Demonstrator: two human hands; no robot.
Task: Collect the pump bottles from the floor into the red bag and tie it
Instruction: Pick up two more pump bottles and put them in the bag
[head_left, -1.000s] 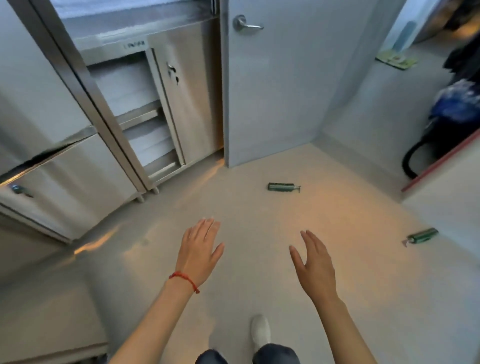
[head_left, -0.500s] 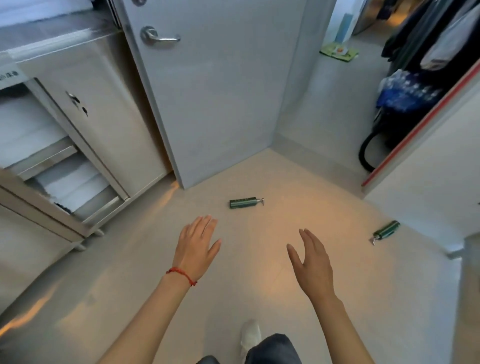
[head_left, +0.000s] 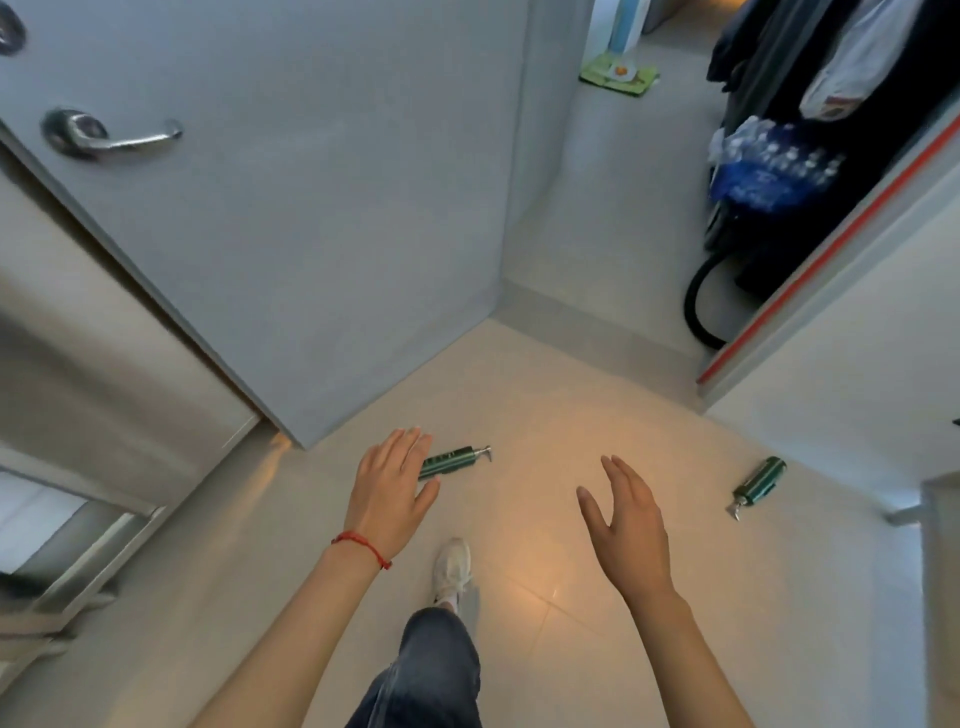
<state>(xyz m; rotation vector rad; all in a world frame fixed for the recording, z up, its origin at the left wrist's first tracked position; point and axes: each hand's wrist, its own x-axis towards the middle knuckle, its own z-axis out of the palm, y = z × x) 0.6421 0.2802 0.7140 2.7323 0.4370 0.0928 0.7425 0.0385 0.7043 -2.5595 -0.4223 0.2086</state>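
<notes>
Two green pump bottles down on the pale floor (head_left: 597, 649). First pump bottle (head_left: 453, 462) lying flat just past the bottom corner of the gray door (head_left: 291, 218), silver pump tip pointing away from the door. Second pump bottle (head_left: 757, 484) lying well off to the right of the door, near a white wall, pump tip toward the camera. Left hand (head_left: 390, 493) spread wide and flat, holding nothing, covering one end of the first pump bottle in the view; touching or just above, cannot tell. Red string (head_left: 362, 546) around that wrist. Right hand (head_left: 623, 519) wide too, fingers loose, holding nothing, between the two bottles. One white shoe (head_left: 452, 566) and a dark trouser leg (head_left: 431, 670) below the hands. No red bag in sight. Dark clothes and a blue pack (head_left: 769, 174) far right of the door.
</notes>
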